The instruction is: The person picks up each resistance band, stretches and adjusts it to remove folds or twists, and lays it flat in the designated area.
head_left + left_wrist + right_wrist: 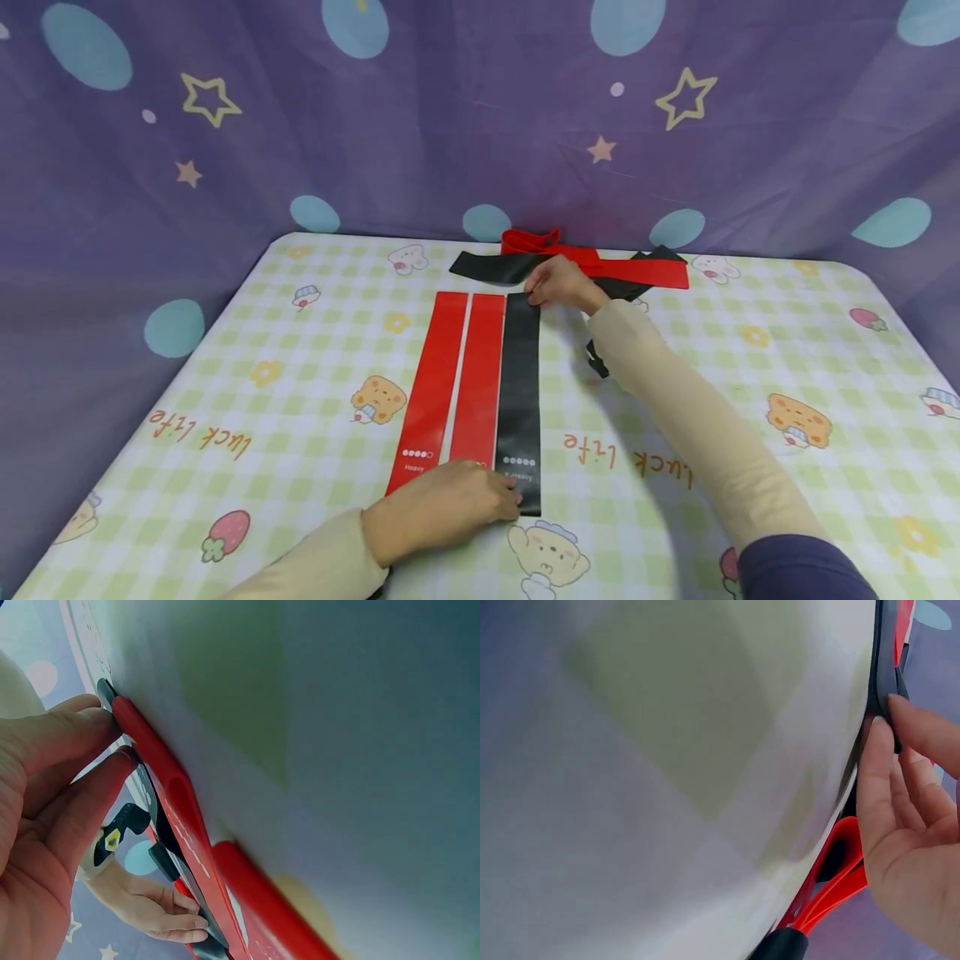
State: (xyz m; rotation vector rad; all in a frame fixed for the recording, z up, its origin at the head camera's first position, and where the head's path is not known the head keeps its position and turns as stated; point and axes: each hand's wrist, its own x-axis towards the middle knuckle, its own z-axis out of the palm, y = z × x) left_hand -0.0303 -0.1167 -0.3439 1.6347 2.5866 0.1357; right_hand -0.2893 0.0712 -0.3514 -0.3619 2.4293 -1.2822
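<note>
Two red flat resistance bands (437, 358) and one black flat resistance band (520, 375) lie side by side, lengthwise away from me. White dots and lettering mark their near ends. At the far end of the black band, my right hand (561, 283) pinches the tip between thumb and finger; the right wrist view shows the black band (886, 660) between them. My left hand (450, 504) reaches over the near ends of the red bands and holds the black band's near end at its fingertips. The left wrist view shows thumb and finger slightly apart there.
Behind the row, more red bands (645, 272) and black bands (487, 267) lie in a loose, crossed pile near the table's back edge. A patterned checked cloth (300, 467) covers the table. A purple curtain (480, 125) hangs behind.
</note>
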